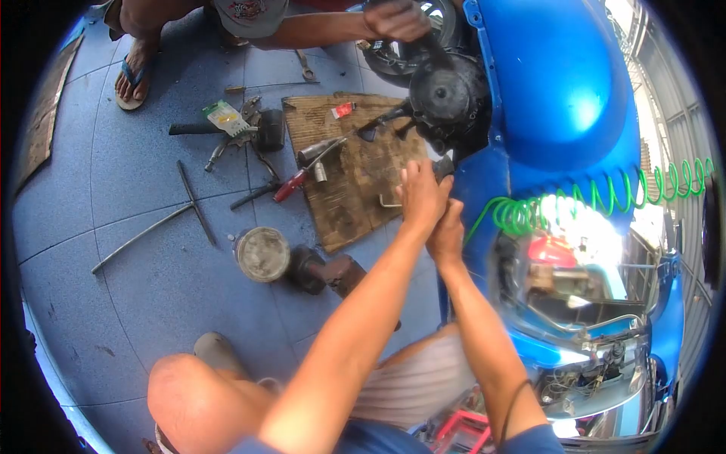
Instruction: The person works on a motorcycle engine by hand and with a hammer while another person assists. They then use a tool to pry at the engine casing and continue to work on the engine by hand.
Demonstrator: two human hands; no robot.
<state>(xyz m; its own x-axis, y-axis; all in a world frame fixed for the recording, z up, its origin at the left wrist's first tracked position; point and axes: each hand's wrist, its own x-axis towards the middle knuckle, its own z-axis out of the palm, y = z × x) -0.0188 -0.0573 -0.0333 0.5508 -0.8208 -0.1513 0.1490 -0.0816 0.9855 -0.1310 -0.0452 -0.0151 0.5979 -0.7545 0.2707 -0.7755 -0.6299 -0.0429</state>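
Close together beside the blue vehicle body (480, 181), both my hands are closed around a dark tool (444, 167). Most of that tool is hidden by my fingers, so its exact kind does not show. My left hand (420, 197) is farther forward, its fingers bent over the tool. Just behind it, my right hand (447, 231) is wrapped into a fist. A green coiled air hose (514, 216) comes down near my right hand; where it joins is hidden. Ahead of my hands is a black round hub casing (442, 91) on the vehicle.
Another person's hand (397, 19), blurred, reaches over the wheel. On a cardboard sheet (355, 212) lie a red-handled screwdriver (291, 184) and sockets. Locking pliers (227, 144), a cross-shaped wrench (189, 204), a round tin (262, 254) and an open-end wrench (305, 66) lie on blue tiles.
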